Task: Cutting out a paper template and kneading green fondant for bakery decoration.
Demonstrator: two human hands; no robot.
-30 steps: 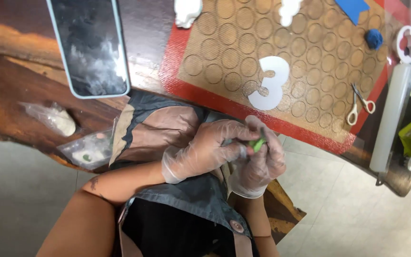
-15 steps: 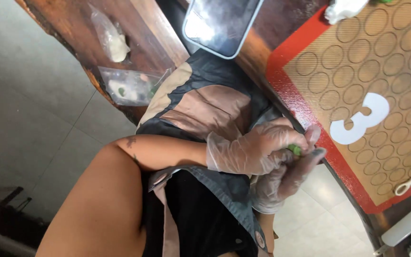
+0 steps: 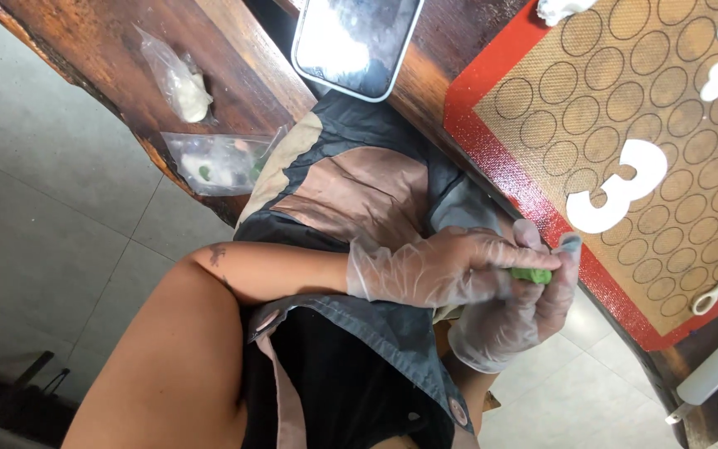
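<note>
Green clay roll lying crosswise between hands

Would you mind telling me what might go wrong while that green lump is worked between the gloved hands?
The green lump is pinched between the left hand and right hand over the lap, off the silicone mat, so it could drop to the tiled floor. It may also stick to the loose gloves.

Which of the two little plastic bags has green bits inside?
The flat clear bag at the wooden table's edge, nearer the person's lap, shows green bits. The other bag, farther up the table, holds only a whitish lump.
</note>
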